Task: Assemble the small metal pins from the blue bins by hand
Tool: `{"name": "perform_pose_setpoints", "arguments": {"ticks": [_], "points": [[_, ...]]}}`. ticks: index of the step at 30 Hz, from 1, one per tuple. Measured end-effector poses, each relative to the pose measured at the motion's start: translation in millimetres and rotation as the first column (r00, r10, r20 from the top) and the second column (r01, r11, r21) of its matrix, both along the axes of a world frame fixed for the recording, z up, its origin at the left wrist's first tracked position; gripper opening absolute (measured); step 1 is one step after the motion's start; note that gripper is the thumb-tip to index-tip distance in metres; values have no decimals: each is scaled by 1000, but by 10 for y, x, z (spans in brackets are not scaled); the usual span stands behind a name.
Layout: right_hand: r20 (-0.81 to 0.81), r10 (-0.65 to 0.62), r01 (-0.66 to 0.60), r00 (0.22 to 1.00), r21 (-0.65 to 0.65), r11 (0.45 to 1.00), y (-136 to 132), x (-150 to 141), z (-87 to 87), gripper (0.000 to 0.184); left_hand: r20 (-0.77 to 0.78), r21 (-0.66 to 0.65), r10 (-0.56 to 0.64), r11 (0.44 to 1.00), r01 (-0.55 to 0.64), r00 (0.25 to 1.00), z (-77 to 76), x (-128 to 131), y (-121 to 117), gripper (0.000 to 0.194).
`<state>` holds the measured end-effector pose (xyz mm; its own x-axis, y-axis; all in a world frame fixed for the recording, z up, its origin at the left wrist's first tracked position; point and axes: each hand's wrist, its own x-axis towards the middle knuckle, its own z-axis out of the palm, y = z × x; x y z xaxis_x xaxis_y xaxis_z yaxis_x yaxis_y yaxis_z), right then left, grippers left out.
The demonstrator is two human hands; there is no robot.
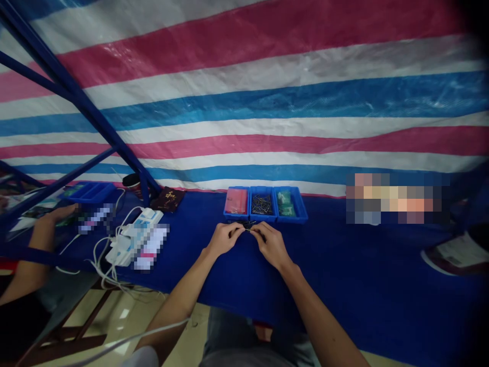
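My left hand (223, 238) and my right hand (270, 243) meet over the blue table, just in front of three joined bins. Each pinches with thumb and fingers at an end of a thin, nail-like piece (248, 230) stretched between the fingertips. Its exact kind is too small to make out. Just behind the fingertips lie some small dark pieces (249, 223), partly hidden. The left blue bin holds a pink-red packet (236, 201). Many thin metal nail-like pieces (262, 204) fill the middle one. Small green-and-white packets (286, 204) lie in the right bin.
A white power strip (143, 229) with tangled cables (103, 265) stands to the left, beside a dark brown packet (168, 199). Another person's hand (63, 213) rests near a blue tray (91, 192) at far left. A round container (456, 255) sits at right. Striped sheeting (244, 107) hangs behind.
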<state>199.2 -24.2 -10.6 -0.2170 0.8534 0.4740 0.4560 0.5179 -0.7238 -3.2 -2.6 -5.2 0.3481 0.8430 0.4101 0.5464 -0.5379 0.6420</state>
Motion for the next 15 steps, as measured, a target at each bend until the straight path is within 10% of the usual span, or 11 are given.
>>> {"name": "perform_pose_setpoints", "arguments": {"ticks": [15], "points": [[118, -51, 59, 992, -71, 996, 6, -25, -8, 34, 12, 4, -19, 1000, 19, 1000, -30, -14, 17, 30]]}}
